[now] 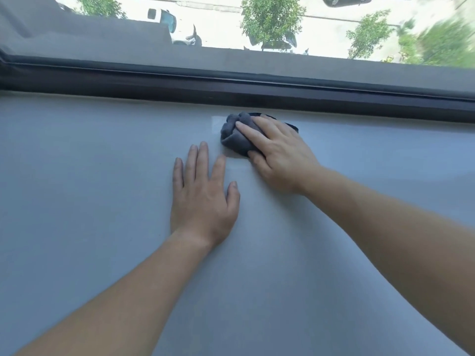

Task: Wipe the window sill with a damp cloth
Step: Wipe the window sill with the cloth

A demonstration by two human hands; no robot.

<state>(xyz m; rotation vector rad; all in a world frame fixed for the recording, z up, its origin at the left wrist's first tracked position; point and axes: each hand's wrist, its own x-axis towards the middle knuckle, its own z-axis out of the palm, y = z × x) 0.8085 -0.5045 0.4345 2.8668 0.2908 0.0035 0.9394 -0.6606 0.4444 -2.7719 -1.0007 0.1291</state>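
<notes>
Cloth [235, 136]: one; hands: two.

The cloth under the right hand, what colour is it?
Dark grey, plain with no pattern. The cloth shows best in the head view.

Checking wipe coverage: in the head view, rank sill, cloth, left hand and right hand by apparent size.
1. Window sill.
2. Left hand and right hand: alike, unranked.
3. Grey cloth, partly hidden under the right hand.

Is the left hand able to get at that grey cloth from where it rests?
Probably yes: the left hand lies flat beside the cloth, bare sill between, though the right hand covers much of it.
</notes>
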